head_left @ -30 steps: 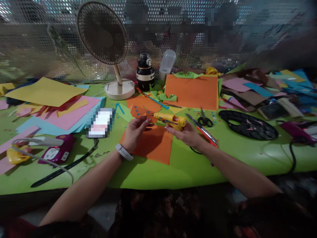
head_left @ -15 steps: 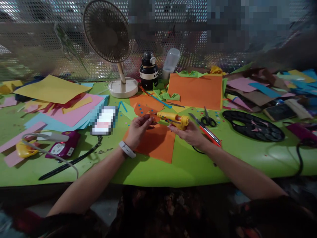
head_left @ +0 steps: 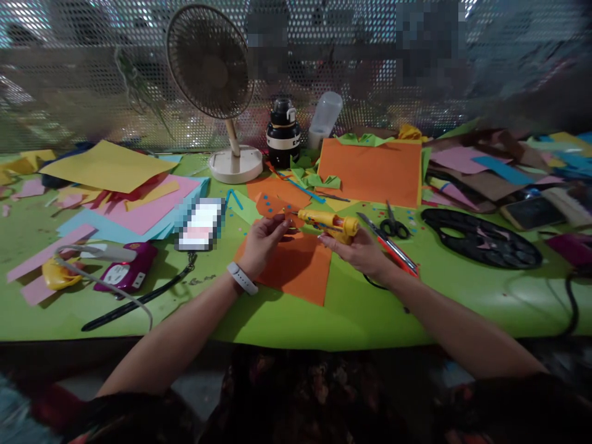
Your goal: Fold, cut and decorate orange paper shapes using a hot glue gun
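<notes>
My right hand (head_left: 363,254) is wrapped round the handle of a yellow glue gun (head_left: 326,220), whose nozzle points left. At the nozzle's tip my left hand (head_left: 263,243) is closed in a pinch; what its fingertips hold is too small to make out. An orange paper sheet (head_left: 300,274) lies on the green table (head_left: 277,324) beneath both hands. Just beyond the left fingers lies another orange paper piece (head_left: 272,202) with blue dots on it.
Right of my hands lie a red utility knife (head_left: 398,256), black scissors (head_left: 394,227) and a black palette (head_left: 481,239). A phone (head_left: 201,223), coloured paper (head_left: 108,166) and a purple device (head_left: 127,271) lie left. Behind stand a fan (head_left: 235,163) and a black bottle (head_left: 283,139).
The whole view has shifted slightly, so everything appears a little further right. Both hands and the glue gun keep nearly the same position relative to each other.
</notes>
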